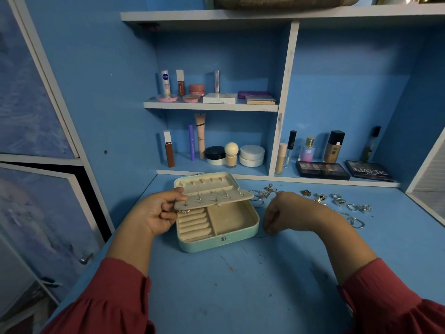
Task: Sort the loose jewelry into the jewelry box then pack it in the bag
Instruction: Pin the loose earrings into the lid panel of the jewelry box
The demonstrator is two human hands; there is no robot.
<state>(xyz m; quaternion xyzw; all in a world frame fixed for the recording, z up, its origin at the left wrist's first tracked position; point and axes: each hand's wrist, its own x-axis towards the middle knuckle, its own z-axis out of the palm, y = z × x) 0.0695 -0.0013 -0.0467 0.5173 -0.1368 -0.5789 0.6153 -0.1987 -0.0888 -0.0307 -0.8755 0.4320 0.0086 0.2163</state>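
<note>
Nearest, our red sleeves frame the blue desk. Further in, the mint jewelry box sits open on the desk, ring rolls at its left, a bare compartment at its right. Our left hand pinches the left end of the earring panel between thumb and curled fingers, holding it raised over the box (studs poke up through it). Our right hand hangs just right of the box, fingers curled down to the desk; whether they grip anything we cannot tell. Beyond it the loose jewelry, rings, hoops and chains, lies scattered across the desk. Farthest back, shelves hold cosmetics and eyeshadow palettes.
</note>
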